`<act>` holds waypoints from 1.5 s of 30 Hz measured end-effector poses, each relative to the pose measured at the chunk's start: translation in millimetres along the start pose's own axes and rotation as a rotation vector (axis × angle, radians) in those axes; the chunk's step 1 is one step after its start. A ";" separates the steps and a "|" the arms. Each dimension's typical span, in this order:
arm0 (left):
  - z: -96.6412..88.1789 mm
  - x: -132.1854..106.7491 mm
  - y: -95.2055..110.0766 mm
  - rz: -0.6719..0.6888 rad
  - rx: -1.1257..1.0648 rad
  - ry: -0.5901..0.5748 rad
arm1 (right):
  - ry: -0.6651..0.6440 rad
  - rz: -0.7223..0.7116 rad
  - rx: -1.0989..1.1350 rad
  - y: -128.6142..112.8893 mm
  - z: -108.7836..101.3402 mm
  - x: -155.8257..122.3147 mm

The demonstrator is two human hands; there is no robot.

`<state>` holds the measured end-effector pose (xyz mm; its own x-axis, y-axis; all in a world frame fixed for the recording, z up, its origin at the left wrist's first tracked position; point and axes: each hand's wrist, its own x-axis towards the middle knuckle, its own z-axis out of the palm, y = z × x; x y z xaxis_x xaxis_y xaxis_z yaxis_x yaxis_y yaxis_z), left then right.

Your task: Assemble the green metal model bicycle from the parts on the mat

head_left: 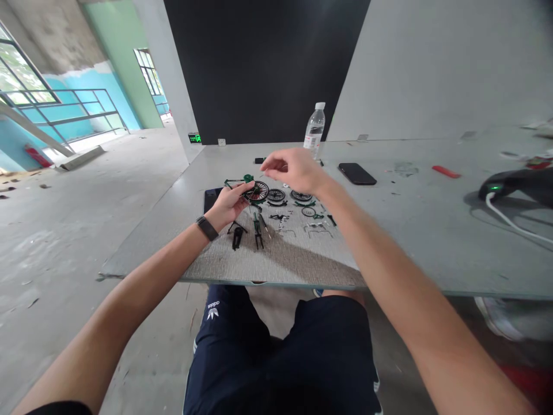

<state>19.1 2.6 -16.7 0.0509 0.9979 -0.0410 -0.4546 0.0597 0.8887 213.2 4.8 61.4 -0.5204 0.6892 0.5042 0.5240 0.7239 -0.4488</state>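
My left hand [228, 203], with a dark band on the wrist, is closed on a small green model bicycle frame [242, 182] with a spoked black wheel [258, 191]. Just above and right of it, my right hand [294, 168] hovers with its fingers pinched together; whatever is between them is too small to make out. Under both hands, several loose model parts lie on a grey mat [276, 259]: two more black wheels [288, 195], a black fork [258, 230], a black saddle piece [237, 235] and small metal bits [317, 229].
The mat lies on a low grey table [410, 230] whose front edge is just above my knees. A clear water bottle [314, 130] stands at the back. A black phone [356, 173], a red tool [446, 171] and a black device with a white cable [514, 184] lie to the right.
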 end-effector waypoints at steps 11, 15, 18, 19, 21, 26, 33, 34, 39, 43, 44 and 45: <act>0.1 3.7 -1.5 -0.004 0.003 0.003 | -0.041 0.038 0.056 4.6 20.7 -3.1; 0.7 3.8 -1.3 -0.007 0.006 0.012 | -0.050 0.044 0.052 5.2 21.2 -3.0; 1.5 3.9 -1.7 0.004 0.010 0.001 | -0.069 0.042 0.048 4.1 21.0 -3.4; 1.7 3.9 -2.0 0.010 0.013 -0.002 | -0.077 0.045 0.046 3.4 20.8 -3.5; 1.8 3.7 -2.7 0.028 0.019 -0.011 | -0.089 0.051 0.033 1.3 20.9 -3.8; 0.6 1.6 -4.7 0.097 0.062 -0.036 | -0.077 0.060 -0.036 -5.0 24.7 -5.1; 1.6 0.0 -4.8 0.125 0.077 -0.034 | 0.074 0.004 0.009 3.1 42.3 -10.5; 1.9 0.3 -5.2 0.128 0.074 -0.038 | 0.094 -0.014 0.029 5.0 45.0 -11.7; 1.0 1.3 -7.1 0.087 0.053 -0.029 | 0.121 -0.096 0.080 9.4 52.3 -17.1; 0.1 0.1 -5.4 0.039 0.028 -0.021 | 0.154 -0.126 0.074 11.6 54.0 -19.1; 0.3 -0.4 -4.6 0.030 0.032 -0.023 | 0.163 -0.126 0.073 12.5 54.7 -19.3; 0.5 -0.9 -3.8 0.019 0.039 -0.026 | 0.168 -0.119 0.078 13.5 55.5 -19.5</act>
<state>21.2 1.4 -19.9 0.0657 0.9978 -0.0121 -0.4204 0.0387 0.9065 193.0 2.9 4.6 -0.4518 0.5890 0.6701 0.4084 0.8043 -0.4316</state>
